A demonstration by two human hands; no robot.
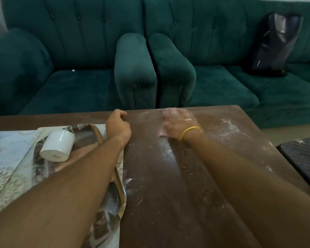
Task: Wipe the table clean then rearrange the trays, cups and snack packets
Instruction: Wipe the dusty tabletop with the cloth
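Note:
A dark brown wooden table [168, 185] is streaked with white powder and crumbs, thickest at the far right. My right hand [179, 122], with a yellow bangle on the wrist, lies flat and motion-blurred on a pale pink cloth [161, 133] near the table's far edge. My left hand [117, 125] is curled over the far edge of the table, beside the tray. A mirrored tray with a gold rim [121, 190] lies under my left forearm. A white cup [57, 145] lies on its side on that tray.
A patterned pale runner [7, 151] covers the table's left part, under the tray. Green sofas [213, 83] stand just beyond the far edge, with a black bag [274, 43] on the right seat. A black ridged object [304, 156] sits off the table's right side.

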